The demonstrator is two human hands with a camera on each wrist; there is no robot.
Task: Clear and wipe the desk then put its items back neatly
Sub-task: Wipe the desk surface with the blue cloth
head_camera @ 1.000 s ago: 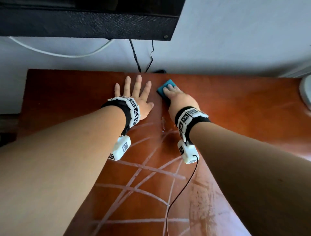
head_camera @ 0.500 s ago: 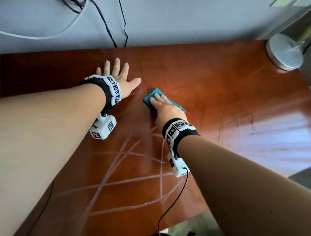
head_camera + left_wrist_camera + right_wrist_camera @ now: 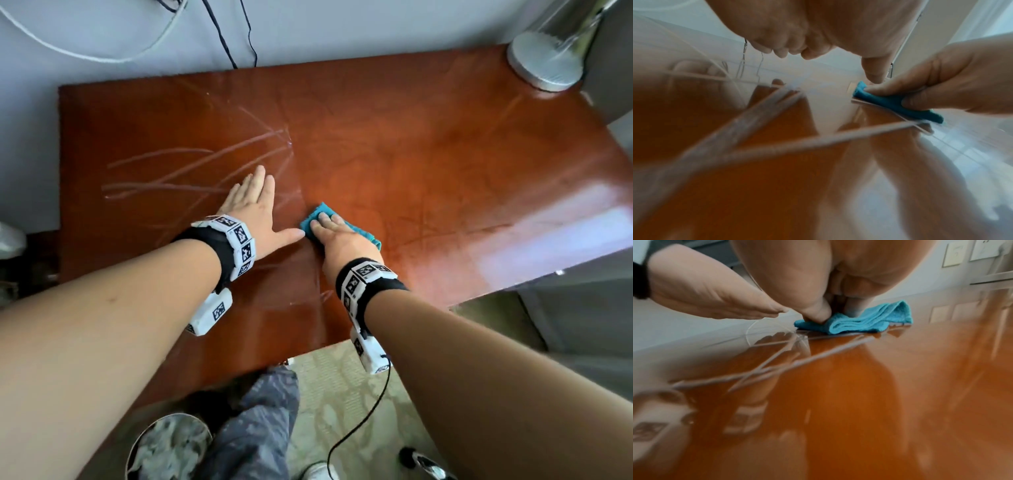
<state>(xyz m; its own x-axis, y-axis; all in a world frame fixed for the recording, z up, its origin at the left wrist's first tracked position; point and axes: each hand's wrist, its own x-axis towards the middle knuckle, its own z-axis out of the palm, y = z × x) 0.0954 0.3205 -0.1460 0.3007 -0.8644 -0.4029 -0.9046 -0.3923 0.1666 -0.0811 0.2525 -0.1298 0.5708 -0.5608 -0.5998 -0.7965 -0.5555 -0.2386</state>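
- Wiping is the step in hand, by my reading: the desk (image 3: pixel 445 144) is bare of items, so clearing looks done, while putting things back has not begun.
- Nearest on the desk, the right hand (image 3: pixel 337 240) presses a folded teal cloth (image 3: pixel 320 214) flat, its fingers laid straight on top rather than curled round it.
- Just left of the cloth, the left hand (image 3: pixel 255 205) rests spread wide, palm down, holding nothing.
- Beyond the cloth, pale streaks (image 3: pixel 205 161) cross the glossy top; farther still, a lamp base (image 3: pixel 544 61) stands at the desk's back right corner.
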